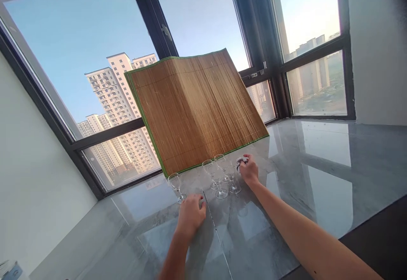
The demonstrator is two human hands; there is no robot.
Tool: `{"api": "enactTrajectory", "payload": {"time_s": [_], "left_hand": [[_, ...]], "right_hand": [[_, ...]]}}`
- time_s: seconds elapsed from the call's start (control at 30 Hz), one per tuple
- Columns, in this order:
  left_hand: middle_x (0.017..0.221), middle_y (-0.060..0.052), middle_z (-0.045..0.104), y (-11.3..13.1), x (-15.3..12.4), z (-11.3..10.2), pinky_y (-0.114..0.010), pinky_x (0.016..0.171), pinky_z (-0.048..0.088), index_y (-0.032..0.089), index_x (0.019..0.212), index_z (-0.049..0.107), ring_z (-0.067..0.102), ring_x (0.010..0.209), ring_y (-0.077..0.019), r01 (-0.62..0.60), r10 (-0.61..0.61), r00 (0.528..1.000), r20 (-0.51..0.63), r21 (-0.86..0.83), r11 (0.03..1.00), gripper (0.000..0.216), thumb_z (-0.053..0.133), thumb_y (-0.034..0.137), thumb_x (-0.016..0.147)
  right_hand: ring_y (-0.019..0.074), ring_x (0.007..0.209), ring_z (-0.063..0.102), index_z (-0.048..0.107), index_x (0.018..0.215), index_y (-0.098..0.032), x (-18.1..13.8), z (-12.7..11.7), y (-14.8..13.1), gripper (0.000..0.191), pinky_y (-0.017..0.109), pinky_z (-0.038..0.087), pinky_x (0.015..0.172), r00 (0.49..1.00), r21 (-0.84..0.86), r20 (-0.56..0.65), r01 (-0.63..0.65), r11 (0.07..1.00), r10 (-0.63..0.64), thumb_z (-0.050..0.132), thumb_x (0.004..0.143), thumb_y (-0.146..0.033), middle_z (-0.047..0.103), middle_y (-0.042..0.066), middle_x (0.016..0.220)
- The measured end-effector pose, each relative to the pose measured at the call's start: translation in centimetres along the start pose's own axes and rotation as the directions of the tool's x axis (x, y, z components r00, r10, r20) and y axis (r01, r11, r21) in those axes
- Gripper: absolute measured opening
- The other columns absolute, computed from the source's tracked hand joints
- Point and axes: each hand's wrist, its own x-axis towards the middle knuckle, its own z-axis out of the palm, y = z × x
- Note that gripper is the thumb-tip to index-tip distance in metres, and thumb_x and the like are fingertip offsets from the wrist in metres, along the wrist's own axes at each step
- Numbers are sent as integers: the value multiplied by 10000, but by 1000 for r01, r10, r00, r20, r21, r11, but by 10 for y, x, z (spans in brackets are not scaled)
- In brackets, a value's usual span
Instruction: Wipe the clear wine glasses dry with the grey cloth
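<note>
My left hand (191,213) is low over the grey tabletop with its fingers curled; whatever they hold, if anything, is hidden. Right beside it, close to its knuckles, stands a clear stemmed glass (174,182). My right hand (249,171) is closed around a small crumpled grey-and-white cloth (241,162). Several more stemmed glasses stand upright in a tight group between my hands, among them a front glass (221,192) and one close to my right hand, a right-side glass (235,187). Their clear bowls overlap, so the outlines are hard to separate.
Behind the glasses a bamboo mat (197,106) with green edging stands propped up against the dark window frame (155,26). The shiny grey tiled surface (305,195) reflects the windows. At the lower left corner a white-and-blue object (12,270) is partly cut off.
</note>
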Motion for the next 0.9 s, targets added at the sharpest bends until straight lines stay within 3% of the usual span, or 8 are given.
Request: {"api": "enactTrajectory", "payload": {"time_s": [0.07,0.13,0.2,0.27,0.4,0.5,0.67,0.9], "left_hand": [[1256,-102,631,14,2,6,-393,1059,376,223,1164,672,552,1199,-261,-164,162,986,-36,-74,984,374,491,361,867],[1444,-90,494,24,5,13,-406,1137,300,247,1304,595,438,1331,-263,-286,288,958,-11,-152,946,472,520,392,861],[1581,-64,300,31,8,21,-436,1187,215,283,1430,466,290,1436,-270,-343,359,933,39,-212,915,583,525,408,863],[1617,-42,207,37,10,28,-461,1206,159,299,1481,384,207,1472,-270,-355,383,920,82,-240,903,623,500,409,879],[1571,-50,325,42,13,32,-459,1218,116,267,1475,400,273,1446,-249,-354,395,908,141,-247,902,589,437,420,907],[1523,-72,398,42,12,29,-453,1211,136,243,1441,453,337,1405,-262,-362,395,910,124,-221,905,578,445,445,900],[1218,-105,607,34,3,19,-429,1098,319,215,1230,617,503,1184,-279,-324,326,945,3,-98,941,431,510,393,852],[1177,-86,619,-1,-13,8,-379,1020,368,216,1155,627,524,1132,-260,-223,225,974,23,-86,971,361,472,378,873]], "right_hand": [[227,822,652,587,1155,-171,0,0,-1,356,278,435,702,1000,-1,-3,-1,1000,1,500,817,-242,711,98,898],[226,832,653,587,1150,-174,-1,0,-2,347,277,436,710,1000,-1,-5,-1,1000,1,498,820,-235,711,95,893],[227,849,653,586,1149,-177,-2,0,-3,343,278,437,720,1000,-1,-1,0,1000,0,500,821,-230,713,98,907],[229,863,653,584,1153,-178,-2,0,-4,343,281,435,729,1000,0,3,-1,1000,1,503,823,-229,714,103,927],[229,867,650,581,1160,-175,-2,1,-3,345,285,430,739,1000,-4,6,-10,1000,10,501,828,-232,713,109,938],[230,870,650,582,1160,-172,-2,2,-3,348,285,427,737,1000,-10,8,-7,1000,7,500,828,-234,711,110,938],[238,877,652,579,1177,-160,0,3,-1,368,288,426,732,1000,-27,-4,-4,1000,4,494,830,-250,709,116,931],[233,874,656,585,1166,-166,-1,2,0,363,277,428,708,1000,-44,18,19,999,-18,494,829,-267,714,115,949]]}}
